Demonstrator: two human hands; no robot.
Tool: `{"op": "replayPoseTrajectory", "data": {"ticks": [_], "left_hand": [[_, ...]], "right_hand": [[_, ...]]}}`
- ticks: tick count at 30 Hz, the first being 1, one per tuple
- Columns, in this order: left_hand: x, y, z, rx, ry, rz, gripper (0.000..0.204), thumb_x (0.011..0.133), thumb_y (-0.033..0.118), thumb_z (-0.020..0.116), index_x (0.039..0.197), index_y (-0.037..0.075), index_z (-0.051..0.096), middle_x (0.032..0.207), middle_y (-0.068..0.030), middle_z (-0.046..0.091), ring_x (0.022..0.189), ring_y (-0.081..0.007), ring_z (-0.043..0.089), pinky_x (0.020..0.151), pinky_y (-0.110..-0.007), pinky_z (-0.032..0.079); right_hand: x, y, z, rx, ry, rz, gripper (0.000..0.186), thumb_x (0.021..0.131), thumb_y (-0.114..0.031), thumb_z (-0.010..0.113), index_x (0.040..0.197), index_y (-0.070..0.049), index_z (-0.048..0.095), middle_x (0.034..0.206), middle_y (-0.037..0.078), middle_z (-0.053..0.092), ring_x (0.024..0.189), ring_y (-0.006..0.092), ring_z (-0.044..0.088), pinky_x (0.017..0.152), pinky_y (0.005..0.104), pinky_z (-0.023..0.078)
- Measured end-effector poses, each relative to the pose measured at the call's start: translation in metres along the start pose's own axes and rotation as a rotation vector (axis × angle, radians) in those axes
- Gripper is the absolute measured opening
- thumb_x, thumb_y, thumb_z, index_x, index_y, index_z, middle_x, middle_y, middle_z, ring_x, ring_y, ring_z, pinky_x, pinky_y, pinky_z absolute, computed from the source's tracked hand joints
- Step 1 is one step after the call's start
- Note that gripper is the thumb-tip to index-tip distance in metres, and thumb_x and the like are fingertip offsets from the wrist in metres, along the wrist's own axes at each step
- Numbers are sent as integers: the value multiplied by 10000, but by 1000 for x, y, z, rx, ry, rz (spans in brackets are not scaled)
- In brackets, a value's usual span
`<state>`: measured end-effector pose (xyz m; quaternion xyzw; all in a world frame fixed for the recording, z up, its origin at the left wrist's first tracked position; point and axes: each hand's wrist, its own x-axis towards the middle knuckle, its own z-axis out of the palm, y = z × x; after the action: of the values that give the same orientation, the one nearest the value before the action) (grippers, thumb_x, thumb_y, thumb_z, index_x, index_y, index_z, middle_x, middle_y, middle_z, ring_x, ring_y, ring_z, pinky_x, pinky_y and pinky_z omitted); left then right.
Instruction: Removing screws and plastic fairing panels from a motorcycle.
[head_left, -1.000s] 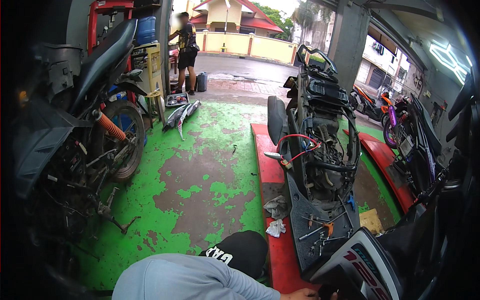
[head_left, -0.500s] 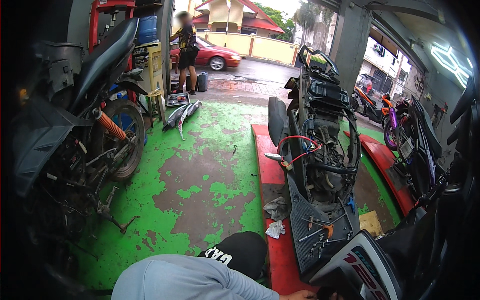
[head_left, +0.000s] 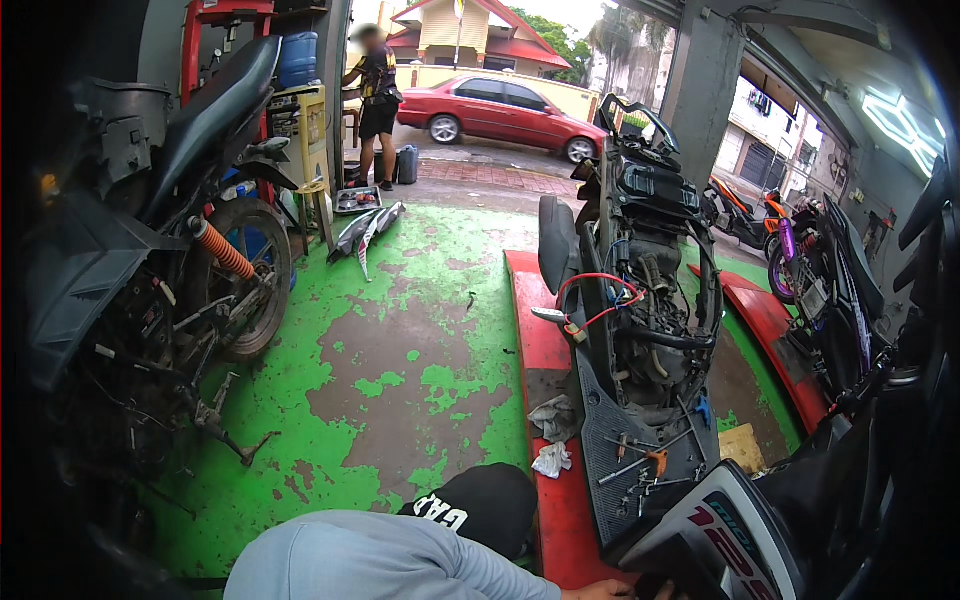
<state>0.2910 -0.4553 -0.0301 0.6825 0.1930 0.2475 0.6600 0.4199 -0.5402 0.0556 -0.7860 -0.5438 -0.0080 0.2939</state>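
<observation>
At the lower edge my left arm in a grey sleeve (head_left: 340, 560) reaches to the right. My left hand (head_left: 604, 590) is partly cut off by the frame edge, its fingers closed against a small dark thing I cannot make out. It lies low at the red ramp (head_left: 575, 572), beside a white and black scooter panel (head_left: 715, 545). Beyond the sleeve is a rounded black cloth shape (head_left: 480, 508) with white lettering. My right hand does not show. Ahead stands a stripped scooter (head_left: 655, 290); tools, including an orange-handled one (head_left: 657, 461), lie on its footboard (head_left: 610, 490).
Crumpled rags (head_left: 552, 460) lie on the ramp. A motorcycle (head_left: 190, 220) stands at the left, and another (head_left: 830, 285) at the right. A removed fairing (head_left: 364, 238) and a parts tray (head_left: 358, 200) rest on the green floor (head_left: 430, 270). A person (head_left: 377, 105) stands by the doorway.
Outside, the red car has moved to the right along the street. My left arm and hand have shifted only slightly; the scooter and tools are unmoved.
</observation>
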Motion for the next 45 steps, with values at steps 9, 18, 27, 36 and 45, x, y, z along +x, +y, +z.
{"op": "replayPoseTrajectory", "data": {"ticks": [9,18,27,36,45], "left_hand": [[3,-2,6,-118,-4,-36,351,997,337,592,966,12,722,806,-77,706,757,-177,656,716,-337,522],[5,0,9,-399,-95,-303,521,1028,504,522,953,22,705,684,-47,648,635,-158,599,591,-316,470],[-16,-3,3,-78,-269,-150,477,1024,471,556,959,23,704,740,-28,652,716,-137,614,666,-316,502],[-32,-28,-48,-276,-349,-426,256,991,281,567,962,95,740,745,-40,665,649,-153,621,554,-335,496],[-36,-3,-81,-444,-310,-634,228,1004,186,476,1068,36,635,827,-25,580,601,-96,480,509,-249,384]], "right_hand": [[-12,-26,-20,-74,0,146,418,1010,-276,557,1187,91,653,1206,317,649,1107,465,621,971,479,480],[-85,-24,-1,124,-19,67,414,1030,-301,541,1355,-56,614,1077,229,713,932,343,707,791,417,544],[-121,8,12,127,-160,154,384,1022,-304,560,1327,-88,642,1032,241,710,870,347,711,768,414,543],[-111,-29,-15,209,-352,296,221,951,-245,644,982,-58,756,841,205,714,748,361,695,720,446,532],[-101,-24,-47,320,-586,96,394,964,-451,622,974,-60,666,713,100,656,609,238,635,585,386,507]]}}
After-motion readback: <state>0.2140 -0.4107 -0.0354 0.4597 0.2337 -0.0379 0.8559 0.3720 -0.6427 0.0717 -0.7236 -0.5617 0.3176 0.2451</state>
